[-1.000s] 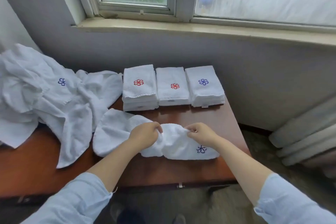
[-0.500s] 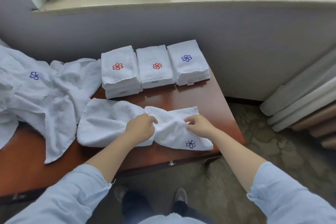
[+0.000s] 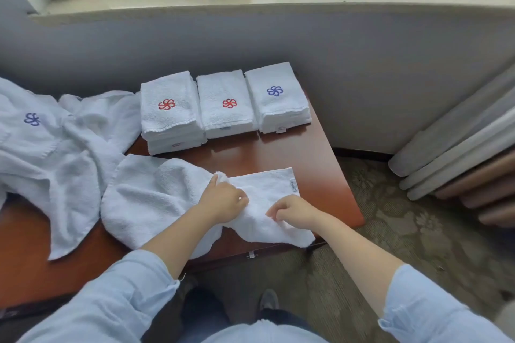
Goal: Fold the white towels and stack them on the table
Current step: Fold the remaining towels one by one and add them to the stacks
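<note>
A rumpled white towel (image 3: 150, 198) lies across the front of the reddish-brown table (image 3: 312, 172), its right end partly hanging over the front edge. My left hand (image 3: 223, 199) grips a bunch of the towel near its middle. Just right of it, my right hand (image 3: 295, 211) pinches the cloth near the front edge. Three stacks of folded white towels stand in a row at the back: a left stack with a red flower (image 3: 170, 111), a middle stack with a red flower (image 3: 225, 104) and a right stack with a blue flower (image 3: 276, 96).
A heap of unfolded white towels (image 3: 50, 147) covers the table's left side. A grey wall and window sill (image 3: 250, 0) rise behind the table. Rolled items (image 3: 459, 153) lean at the right on the patterned carpet (image 3: 390, 231). My shoes (image 3: 267, 301) show below the table edge.
The towel's right end has been turned over, so its blue flower no longer shows and a label edge lies on top. Both hands shifted slightly along the cloth. The camera tilted downward.
</note>
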### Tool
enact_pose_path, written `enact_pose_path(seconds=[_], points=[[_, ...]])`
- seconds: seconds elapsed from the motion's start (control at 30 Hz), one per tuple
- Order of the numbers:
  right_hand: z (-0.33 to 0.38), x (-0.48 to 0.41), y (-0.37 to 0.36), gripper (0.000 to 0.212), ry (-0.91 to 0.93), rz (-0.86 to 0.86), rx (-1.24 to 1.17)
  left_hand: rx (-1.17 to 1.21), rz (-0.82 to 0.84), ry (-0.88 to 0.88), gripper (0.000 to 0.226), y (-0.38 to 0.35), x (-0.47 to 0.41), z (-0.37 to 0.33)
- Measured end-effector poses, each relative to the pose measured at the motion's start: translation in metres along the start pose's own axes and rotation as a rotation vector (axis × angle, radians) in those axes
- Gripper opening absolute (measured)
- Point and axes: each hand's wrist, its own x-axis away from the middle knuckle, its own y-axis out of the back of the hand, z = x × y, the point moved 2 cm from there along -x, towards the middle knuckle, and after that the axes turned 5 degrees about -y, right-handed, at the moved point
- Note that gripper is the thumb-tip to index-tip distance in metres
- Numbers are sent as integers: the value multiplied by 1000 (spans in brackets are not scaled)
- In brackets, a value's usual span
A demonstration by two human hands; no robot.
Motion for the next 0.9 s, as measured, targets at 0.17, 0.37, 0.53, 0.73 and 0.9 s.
enact_pose_path(seconds=[0.17,0.37,0.53,0.73,0.9], points=[[-4,-9,17,41,-36,-312,104,43,-75,-4,31,-1,0,6],[-1,-27,19,57,-100,-355,193,72,-144,-24,27,12,-22,20],[10,-42,18,64,-145,-369,250,-8,-91,-95,32,22,-55,30],[22,-64,17,71,-242,-322,401,19,83,-104,52,14,-87,43],[24,-70,20,34,-310,-337,436,92,127,-103,41,4,-102,54]])
